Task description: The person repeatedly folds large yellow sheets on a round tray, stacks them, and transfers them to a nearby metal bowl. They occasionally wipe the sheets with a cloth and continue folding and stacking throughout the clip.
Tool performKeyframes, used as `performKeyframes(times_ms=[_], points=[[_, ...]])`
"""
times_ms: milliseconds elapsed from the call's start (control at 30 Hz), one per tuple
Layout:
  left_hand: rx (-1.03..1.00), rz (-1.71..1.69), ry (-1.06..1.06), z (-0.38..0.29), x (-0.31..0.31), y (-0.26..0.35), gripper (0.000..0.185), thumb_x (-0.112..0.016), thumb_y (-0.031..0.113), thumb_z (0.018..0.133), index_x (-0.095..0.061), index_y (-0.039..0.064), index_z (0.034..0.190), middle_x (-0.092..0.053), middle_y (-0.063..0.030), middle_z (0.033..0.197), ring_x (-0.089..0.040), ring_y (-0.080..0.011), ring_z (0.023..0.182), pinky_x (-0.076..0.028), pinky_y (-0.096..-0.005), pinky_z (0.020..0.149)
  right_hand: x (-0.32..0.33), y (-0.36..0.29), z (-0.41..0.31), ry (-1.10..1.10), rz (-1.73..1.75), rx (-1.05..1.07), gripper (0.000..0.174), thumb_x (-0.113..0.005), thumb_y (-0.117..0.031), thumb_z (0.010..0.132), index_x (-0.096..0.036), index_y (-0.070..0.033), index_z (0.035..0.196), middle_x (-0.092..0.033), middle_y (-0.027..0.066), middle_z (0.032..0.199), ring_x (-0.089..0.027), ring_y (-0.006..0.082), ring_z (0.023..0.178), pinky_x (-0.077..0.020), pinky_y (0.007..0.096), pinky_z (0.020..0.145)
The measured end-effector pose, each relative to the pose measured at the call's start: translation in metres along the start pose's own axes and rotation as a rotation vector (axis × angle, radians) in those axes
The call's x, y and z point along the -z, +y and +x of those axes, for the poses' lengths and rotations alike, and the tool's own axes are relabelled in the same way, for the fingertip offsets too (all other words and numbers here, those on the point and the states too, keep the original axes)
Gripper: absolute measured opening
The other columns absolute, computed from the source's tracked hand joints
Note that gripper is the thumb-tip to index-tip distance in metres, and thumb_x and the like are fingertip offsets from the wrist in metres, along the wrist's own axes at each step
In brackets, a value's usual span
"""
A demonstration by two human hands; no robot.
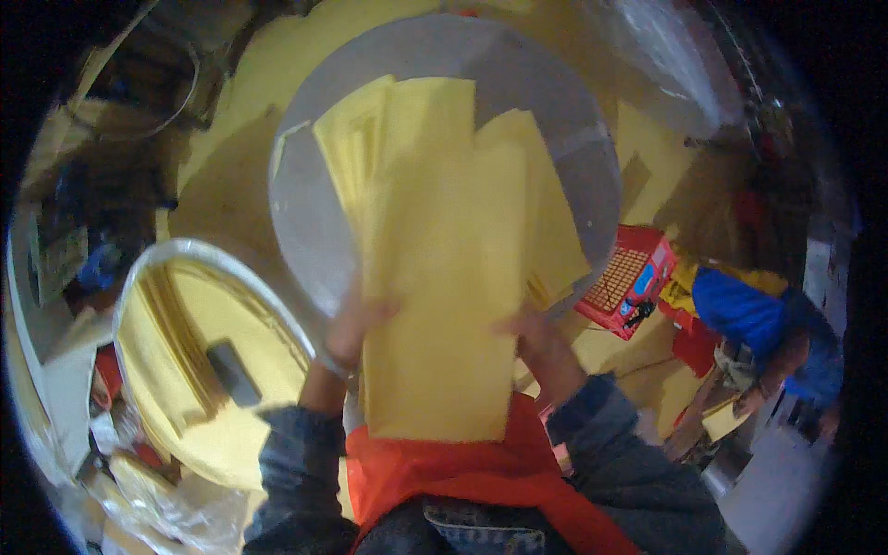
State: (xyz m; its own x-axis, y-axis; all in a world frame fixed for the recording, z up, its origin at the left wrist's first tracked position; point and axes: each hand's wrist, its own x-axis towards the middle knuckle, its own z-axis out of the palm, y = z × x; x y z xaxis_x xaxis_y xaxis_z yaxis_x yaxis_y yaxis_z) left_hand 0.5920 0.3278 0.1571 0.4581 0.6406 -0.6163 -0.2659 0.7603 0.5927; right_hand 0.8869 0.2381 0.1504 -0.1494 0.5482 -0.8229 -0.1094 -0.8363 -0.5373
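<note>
Before me, a tall stack of folded yellow sheets (444,291), paper or cloth, spans the space between my hands. My left hand (361,322) grips its left edge, and my right hand (544,340) is at its right edge; both are blurred. Beyond the stack, more yellow sheets (433,111) lie fanned out on a round grey tabletop (312,229). The stack's near end hangs over the red cloth (451,465) on my lap.
At the left, a round white-rimmed container (229,253) holds yellow sheets and a dark flat object (234,372). A red plastic crate (624,281) stands right of the table. Another person in blue (742,312) is at the far right. Clear plastic (187,513) lies lower left.
</note>
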Motion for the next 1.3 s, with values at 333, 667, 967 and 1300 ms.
performKeyframes(times_ms=[333, 667, 967, 1300], points=[[0.195, -0.478, 0.148, -0.103, 0.037, -0.096, 0.051, -0.059, 0.015, 0.079, -0.045, -0.003, 0.125, -0.062, -0.0153, 0.108, -0.062, -0.0275, 0.095, -0.051, -0.0402, 0.085, -0.057, 0.055, 0.009, -0.204, -0.079, 0.249, 0.071, -0.073, -0.007, 0.066, -0.045, -0.003, 0.131, -0.058, 0.0086, 0.118, -0.056, 0.0205, 0.106, -0.0479, 0.0353, 0.087], [0.292, -0.471, 0.041, -0.087, 0.016, -0.073, 0.056, -0.06, 0.023, 0.083, -0.041, -0.001, 0.13, -0.058, -0.0165, 0.119, -0.059, -0.0282, 0.105, -0.049, -0.0408, 0.088, -0.047, 0.016, -0.051, -0.239, 0.074, 0.092, 0.072, -0.069, -0.006, 0.067, -0.041, -0.004, 0.134, -0.055, 0.0103, 0.123, -0.055, 0.0226, 0.109, -0.0466, 0.037, 0.091], [-0.339, 0.759, 0.409, 0.107, 0.036, -0.054, 0.031, -0.057, 0.024, 0.088, -0.058, 0.004, 0.112, -0.062, -0.0137, 0.104, -0.06, -0.0275, 0.098, -0.049, -0.0356, 0.082, 0.042, 0.032, -0.117, 0.28, 0.48, 0.134, 0.075, -0.067, -0.009, 0.059, -0.044, -0.002, 0.13, -0.055, 0.0132, 0.12, -0.057, 0.0258, 0.107, -0.0506, 0.0404, 0.087], [-0.208, 1.384, 0.915, 0.181, 0.026, -0.049, 0.045, -0.068, 0.03, 0.069, -0.061, 0.0, 0.101, -0.058, -0.0219, 0.098, -0.057, -0.0366, 0.095, -0.05, -0.043, 0.081, 0.078, 0.089, -0.099, 0.553, 0.616, 0.128, 0.071, -0.061, -0.016, 0.062, -0.044, 0.0, 0.129, -0.056, 0.0129, 0.117, -0.059, 0.0299, 0.104, -0.0501, 0.0412, 0.088]])
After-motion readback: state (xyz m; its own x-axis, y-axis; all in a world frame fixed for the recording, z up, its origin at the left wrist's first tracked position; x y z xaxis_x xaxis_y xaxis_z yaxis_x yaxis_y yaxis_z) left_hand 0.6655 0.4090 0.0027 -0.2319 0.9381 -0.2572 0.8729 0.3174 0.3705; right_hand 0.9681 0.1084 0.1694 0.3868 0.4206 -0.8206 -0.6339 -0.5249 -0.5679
